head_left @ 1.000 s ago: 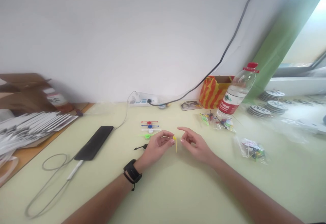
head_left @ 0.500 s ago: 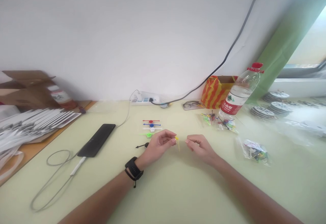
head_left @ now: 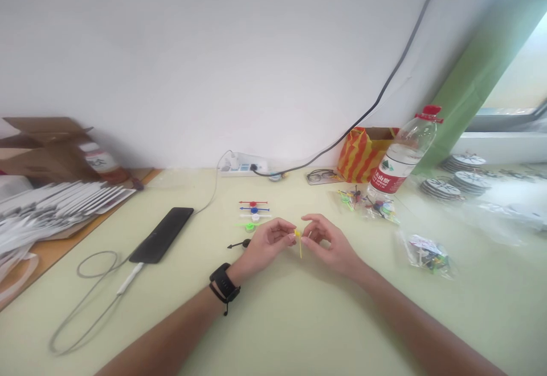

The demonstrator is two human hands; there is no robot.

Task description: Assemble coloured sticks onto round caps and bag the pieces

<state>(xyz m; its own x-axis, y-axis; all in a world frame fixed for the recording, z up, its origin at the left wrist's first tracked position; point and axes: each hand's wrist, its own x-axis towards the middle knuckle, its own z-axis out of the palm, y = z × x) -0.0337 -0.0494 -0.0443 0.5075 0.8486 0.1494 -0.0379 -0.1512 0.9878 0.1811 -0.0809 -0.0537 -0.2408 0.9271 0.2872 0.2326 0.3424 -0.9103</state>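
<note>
My left hand (head_left: 269, 244), with a black watch on the wrist, pinches a small yellow plastic spinner arrow (head_left: 300, 246) between thumb and fingertips. The arrow hangs roughly upright, its thin end pointing down. Just right of it is my right hand (head_left: 327, 242), fingers apart and curved, the thumb tip close to the arrow. Whether that thumb touches it I cannot tell. Beyond my left hand lie a red spinner arrow (head_left: 253, 203), a blue one (head_left: 254, 209), a white one (head_left: 255, 216) and a green one (head_left: 250, 227). A black spinner arrow (head_left: 239, 244) is partly hidden by my left hand.
Bags of coloured pieces (head_left: 427, 255) lie at right, near a water bottle (head_left: 391, 168) and a striped bag (head_left: 359, 156). Stacked discs (head_left: 440, 189) stand farther right. A phone (head_left: 164, 236) on a cable lies left. Behind are a power strip (head_left: 243, 166) and glasses (head_left: 321, 176).
My right hand has moved left to the yellow spinner arrow, and its fingers have spread from a closed pinch. My left hand stays in place, still holding the arrow.
</note>
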